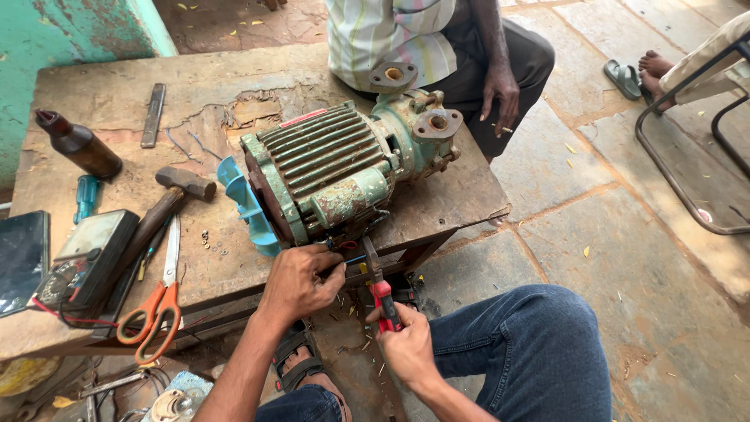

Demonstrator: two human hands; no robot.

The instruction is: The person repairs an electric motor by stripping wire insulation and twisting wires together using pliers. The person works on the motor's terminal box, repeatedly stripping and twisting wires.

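Observation:
A worn green electric motor with a pump (344, 168) lies on a battered wooden table (101, 98), its blue fan (248, 205) facing me. My left hand (301, 280) pinches the wires (344, 252) hanging below the motor's near side at the table edge. Red-handled pliers (380, 285) are gripped in my right hand (406, 344), their jaws pointing up at those wires.
On the table's left lie a hammer (164, 207), orange-handled scissors (156, 305), a multimeter (86, 262), a dark bottle (78, 144), a blue screwdriver (84, 195) and a metal file (153, 115). Another person in a striped shirt (391, 35) sits beyond the table. A metal chair frame (687, 195) stands right.

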